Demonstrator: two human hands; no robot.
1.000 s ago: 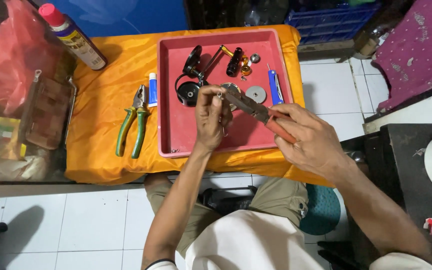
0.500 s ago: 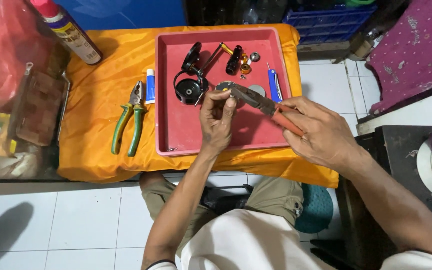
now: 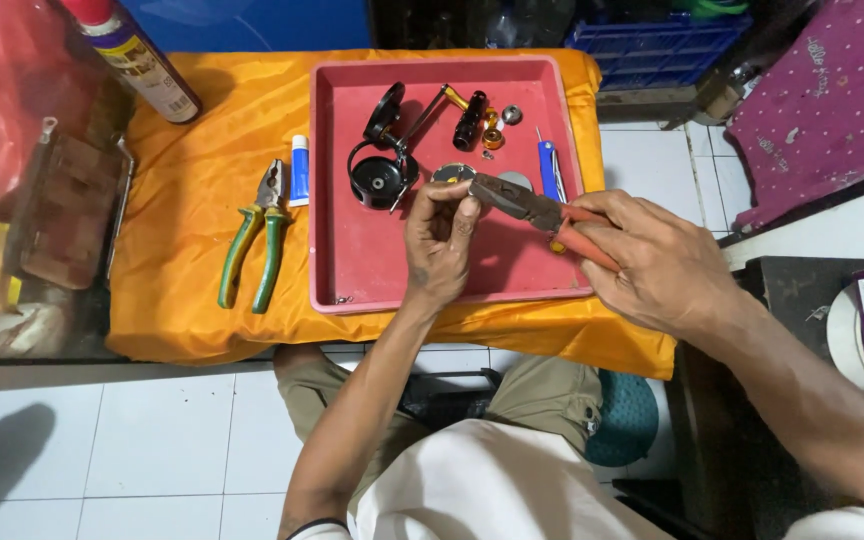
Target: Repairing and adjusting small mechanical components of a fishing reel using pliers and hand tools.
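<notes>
The person is sitting at a low worktop (image 3: 182, 320) that is covered with an orange cloth, and both hands are working over the red tray (image 3: 372, 270) standing on its right half. The left hand (image 3: 439, 235) is holding up a small round metal part (image 3: 452, 173) near the middle of the tray; its grip is closed, with the fingertips pinching the part from the sides. The right hand (image 3: 657, 260) is over the right edge of the tray, its grip wrapped tight around the red handles of a pair of pliers (image 3: 537, 212). The nose of the pliers is pointing left and meeting the small part just beside the left fingertips; if the nose is really biting the part, I cannot tell. In the far half of the tray a black reel spool (image 3: 380, 178) is lying, with a black and gold crank handle (image 3: 467, 115) beside it and a blue pocket knife (image 3: 548, 168) near the right rim. Left of the tray, on the cloth, green-handled pliers (image 3: 255, 240) are lying next to a small blue and white tube (image 3: 299, 170). A spray can (image 3: 142, 60) is standing at the far left corner.
</notes>
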